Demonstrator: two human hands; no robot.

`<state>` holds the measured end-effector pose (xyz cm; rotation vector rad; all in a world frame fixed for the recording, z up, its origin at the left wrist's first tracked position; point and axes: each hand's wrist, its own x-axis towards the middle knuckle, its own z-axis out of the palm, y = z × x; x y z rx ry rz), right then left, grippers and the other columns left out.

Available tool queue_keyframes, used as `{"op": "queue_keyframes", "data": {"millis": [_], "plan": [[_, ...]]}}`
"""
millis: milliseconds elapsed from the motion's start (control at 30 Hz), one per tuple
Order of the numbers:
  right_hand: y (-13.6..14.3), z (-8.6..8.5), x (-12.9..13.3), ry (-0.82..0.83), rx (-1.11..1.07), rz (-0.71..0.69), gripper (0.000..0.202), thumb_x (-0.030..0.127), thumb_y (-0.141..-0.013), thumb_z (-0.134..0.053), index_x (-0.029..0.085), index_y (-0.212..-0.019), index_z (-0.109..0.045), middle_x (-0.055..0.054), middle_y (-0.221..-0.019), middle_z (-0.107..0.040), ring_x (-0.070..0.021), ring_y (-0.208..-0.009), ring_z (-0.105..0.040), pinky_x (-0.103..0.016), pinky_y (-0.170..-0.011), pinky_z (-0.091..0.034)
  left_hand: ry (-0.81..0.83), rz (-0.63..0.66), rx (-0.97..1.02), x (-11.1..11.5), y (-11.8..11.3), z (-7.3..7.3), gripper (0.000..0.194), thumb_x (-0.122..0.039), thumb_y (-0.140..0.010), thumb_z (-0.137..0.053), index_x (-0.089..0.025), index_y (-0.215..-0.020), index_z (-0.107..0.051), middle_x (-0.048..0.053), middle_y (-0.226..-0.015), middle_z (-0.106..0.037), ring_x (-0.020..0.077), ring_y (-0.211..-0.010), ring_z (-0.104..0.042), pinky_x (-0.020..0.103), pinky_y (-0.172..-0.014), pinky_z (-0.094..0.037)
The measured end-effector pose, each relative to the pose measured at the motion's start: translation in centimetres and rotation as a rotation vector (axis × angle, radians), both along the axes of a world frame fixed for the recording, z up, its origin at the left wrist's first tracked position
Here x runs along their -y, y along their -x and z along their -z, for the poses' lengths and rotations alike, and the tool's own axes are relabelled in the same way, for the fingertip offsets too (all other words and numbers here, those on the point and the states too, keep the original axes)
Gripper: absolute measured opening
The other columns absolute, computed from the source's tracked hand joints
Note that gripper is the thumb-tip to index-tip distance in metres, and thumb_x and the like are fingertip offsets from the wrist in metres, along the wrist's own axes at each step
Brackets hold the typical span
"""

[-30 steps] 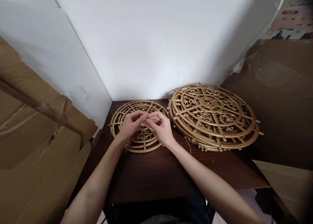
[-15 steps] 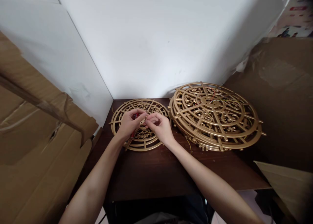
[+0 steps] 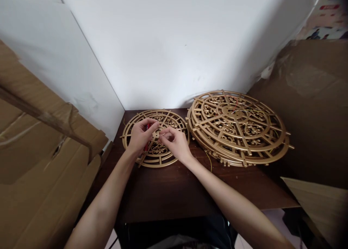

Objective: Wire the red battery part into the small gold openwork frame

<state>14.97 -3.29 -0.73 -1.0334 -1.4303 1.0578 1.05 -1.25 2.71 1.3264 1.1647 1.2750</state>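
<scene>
A round gold openwork panel (image 3: 160,165) with scrollwork lies flat on the dark brown table, under both hands. My left hand (image 3: 140,136) is closed over its left-centre part, holding a red-handled tool (image 3: 146,146) whose working end is hidden by the fingers. Its thumb and forefinger are pinched together near the panel's middle. Just to the right, my right hand (image 3: 176,143) is also pinched, thumb to forefinger, above the centre. Whatever sits in that pinch is too small to make out; a thin dark strand shows between the hands.
On the right stands a stack of similar gold panels (image 3: 246,153) with thin coloured wires on top. A yellow wire (image 3: 210,160) hangs onto the table (image 3: 163,196). Cardboard (image 3: 40,162) flanks the left, a brown carton (image 3: 312,107) the right, a white wall (image 3: 174,53) the back.
The fingertips of my two hands have drawn slightly apart over the panel's centre. My left hand still has the red-handled tool. The whole view has shifted a little.
</scene>
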Motion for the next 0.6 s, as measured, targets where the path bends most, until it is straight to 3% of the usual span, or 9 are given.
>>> {"op": "queue_keyframes", "data": {"millis": [233, 600], "plan": [[-0.1, -0.21, -0.12, 0.011, -0.123, 0.067, 0.018, 0.036, -0.08, -0.065, 0.018, -0.081, -0.065, -0.001, -0.068, -0.069, -0.0138, -0.059, -0.061, -0.026, -0.058, -0.048, -0.024, 0.048, -0.092, 0.44, -0.38, -0.31, 0.02, -0.034, -0.071, -0.074, -0.016, -0.079, -0.069, -0.005, -0.052, -0.049, 0.0049, -0.041, -0.033, 0.02, -0.039, -0.023], [-0.16, -0.9, -0.04, 0.065, -0.223, 0.056, 0.018, 0.035, -0.076, -0.069, 0.017, -0.076, -0.065, -0.002, -0.066, -0.069, -0.014, -0.059, -0.062, -0.026, -0.059, -0.048, -0.067, 0.04, -0.131, 0.44, -0.26, -0.57, 0.022, -0.033, -0.068, -0.076, -0.016, -0.079, -0.069, -0.004, -0.056, -0.055, 0.0063, -0.047, -0.039, 0.021, -0.045, -0.031]]}}
